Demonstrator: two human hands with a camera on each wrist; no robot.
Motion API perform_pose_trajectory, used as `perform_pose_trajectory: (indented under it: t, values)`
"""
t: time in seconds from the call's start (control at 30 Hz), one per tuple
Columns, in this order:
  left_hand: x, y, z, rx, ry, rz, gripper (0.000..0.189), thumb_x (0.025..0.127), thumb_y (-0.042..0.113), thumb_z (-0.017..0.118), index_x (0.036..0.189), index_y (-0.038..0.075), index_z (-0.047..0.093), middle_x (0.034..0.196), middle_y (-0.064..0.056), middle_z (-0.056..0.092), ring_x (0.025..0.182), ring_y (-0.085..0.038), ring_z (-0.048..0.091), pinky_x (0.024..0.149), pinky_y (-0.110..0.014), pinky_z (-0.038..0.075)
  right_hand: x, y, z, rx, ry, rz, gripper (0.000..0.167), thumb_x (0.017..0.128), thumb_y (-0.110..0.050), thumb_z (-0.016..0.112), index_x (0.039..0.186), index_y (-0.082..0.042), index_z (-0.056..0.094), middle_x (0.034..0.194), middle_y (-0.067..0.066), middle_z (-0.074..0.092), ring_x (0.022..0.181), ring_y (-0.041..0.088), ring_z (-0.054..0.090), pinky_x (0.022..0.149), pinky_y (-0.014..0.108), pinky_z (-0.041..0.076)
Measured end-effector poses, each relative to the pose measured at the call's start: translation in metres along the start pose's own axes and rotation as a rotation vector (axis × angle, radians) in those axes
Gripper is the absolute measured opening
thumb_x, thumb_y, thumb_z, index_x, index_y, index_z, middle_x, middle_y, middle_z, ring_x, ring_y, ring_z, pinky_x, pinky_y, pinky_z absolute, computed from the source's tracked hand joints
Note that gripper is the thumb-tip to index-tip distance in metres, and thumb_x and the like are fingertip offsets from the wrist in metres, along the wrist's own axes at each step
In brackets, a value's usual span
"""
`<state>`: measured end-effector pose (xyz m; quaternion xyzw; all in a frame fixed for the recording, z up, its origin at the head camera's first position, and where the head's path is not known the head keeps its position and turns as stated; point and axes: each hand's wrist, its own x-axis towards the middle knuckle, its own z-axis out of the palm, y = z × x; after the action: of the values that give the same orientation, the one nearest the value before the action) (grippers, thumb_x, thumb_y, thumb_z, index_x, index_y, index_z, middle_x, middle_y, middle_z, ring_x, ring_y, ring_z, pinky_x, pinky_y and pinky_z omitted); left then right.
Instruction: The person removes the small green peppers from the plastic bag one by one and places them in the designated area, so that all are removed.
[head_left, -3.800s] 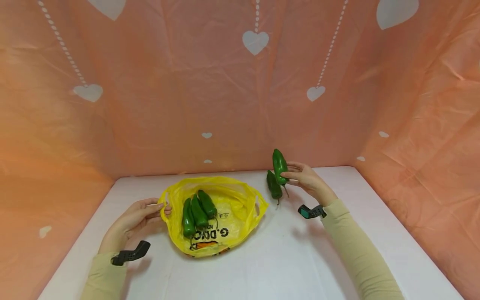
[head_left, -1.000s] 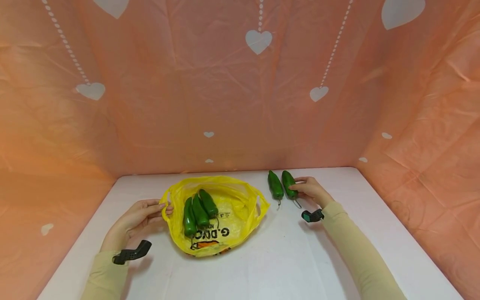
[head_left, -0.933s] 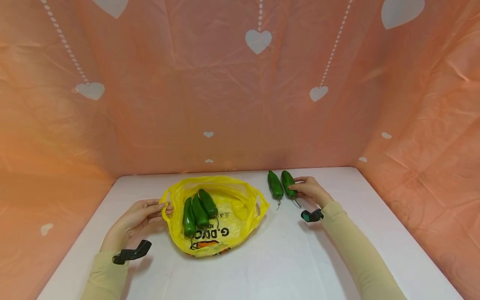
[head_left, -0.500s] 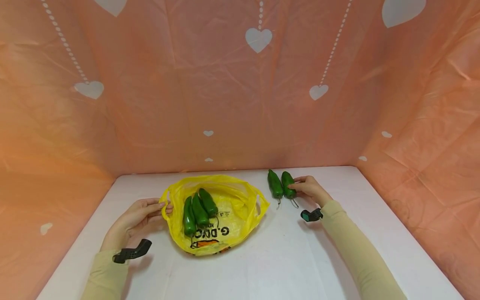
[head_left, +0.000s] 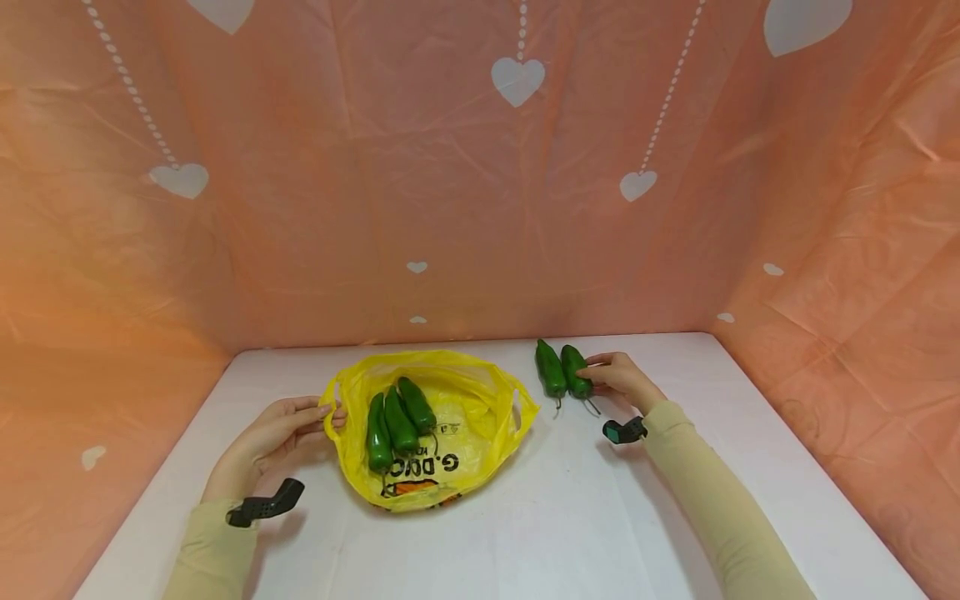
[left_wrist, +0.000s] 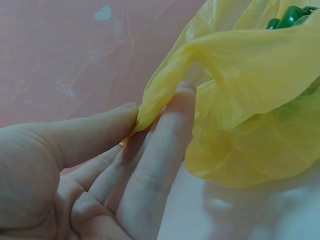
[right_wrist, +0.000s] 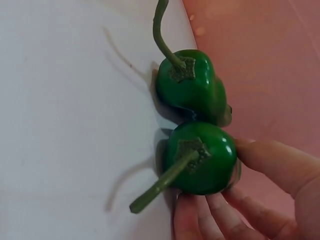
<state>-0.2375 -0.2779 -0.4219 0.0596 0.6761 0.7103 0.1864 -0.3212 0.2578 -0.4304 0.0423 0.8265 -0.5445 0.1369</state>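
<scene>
My left hand (head_left: 273,433) pinches the left handle of a yellow plastic bag (head_left: 480,454) between thumb and fingers; the left wrist view shows the thumb pressing the film (left_wrist: 160,95). Inside the spread bag lie three green peppers (head_left: 400,423), side by side. At the back right, my right hand (head_left: 618,377) holds a green pepper (head_left: 573,367) by its side, thumb on top and fingers along the far side. That pepper lies on the table beside another green pepper (head_left: 551,369). In the right wrist view the held pepper (right_wrist: 202,160) appears to touch its neighbour (right_wrist: 185,87).
A white table (head_left: 570,517) carries everything. Orange sheeting with white hearts (head_left: 450,208) rises along its back and sides. The bag's right handle (head_left: 517,412) stands loose, left of the two peppers.
Since the earliest frame, my right hand has lowered its pepper onto the table, right of the other one. In the last second it has nudged it slightly left. The left hand keeps its place.
</scene>
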Motion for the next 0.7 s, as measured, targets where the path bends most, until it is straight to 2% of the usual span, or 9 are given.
perform_pose_trajectory:
  t: [0.17,0.3,0.43,0.57,0.7]
  values:
    - [0.0,0.0,0.001,-0.009,-0.005,0.0,0.04,0.1,0.008,0.051,0.128,-0.019,0.043,0.102,-0.009,0.07,0.095,-0.018,0.067,0.086,-0.034,0.054,-0.002,0.001,-0.005,0.03,-0.023,-0.03,0.051,0.094,-0.013,0.061,0.133,0.014,0.043,0.107,0.017,0.061,0.084,0.016,0.061,0.081,0.034,0.056]
    - [0.0,0.0,0.001,0.008,0.003,-0.005,0.047,0.099,0.01,0.052,0.131,-0.02,0.037,0.103,-0.009,0.07,0.096,-0.018,0.067,0.087,-0.034,0.053,-0.005,-0.001,-0.01,0.036,-0.036,-0.067,0.05,0.096,-0.013,0.057,0.133,0.016,0.041,0.114,0.024,0.06,0.089,0.02,0.063,0.086,0.039,0.054]
    - [0.0,0.0,0.001,0.021,0.004,-0.005,0.054,0.099,0.01,0.052,0.134,-0.024,0.029,0.104,-0.009,0.07,0.096,-0.018,0.067,0.086,-0.033,0.053,-0.009,-0.004,-0.014,0.019,-0.031,-0.077,0.049,0.098,-0.012,0.054,0.134,0.017,0.04,0.121,0.029,0.057,0.1,0.028,0.062,0.091,0.042,0.052]
    - [0.001,0.0,0.001,0.005,0.004,-0.006,0.051,0.099,0.009,0.052,0.133,-0.024,0.031,0.103,-0.008,0.07,0.095,-0.017,0.067,0.086,-0.033,0.054,-0.01,-0.008,-0.018,0.018,-0.024,-0.064,0.047,0.098,-0.012,0.052,0.134,0.016,0.041,0.128,0.03,0.051,0.112,0.036,0.055,0.096,0.044,0.049]
    - [0.001,0.001,0.001,-0.004,-0.002,-0.001,0.05,0.1,0.009,0.051,0.132,-0.024,0.031,0.101,-0.008,0.07,0.094,-0.017,0.067,0.085,-0.032,0.054,-0.01,-0.011,-0.022,0.027,-0.027,-0.072,0.047,0.098,-0.014,0.051,0.134,0.015,0.041,0.135,0.031,0.046,0.12,0.039,0.05,0.101,0.047,0.043]
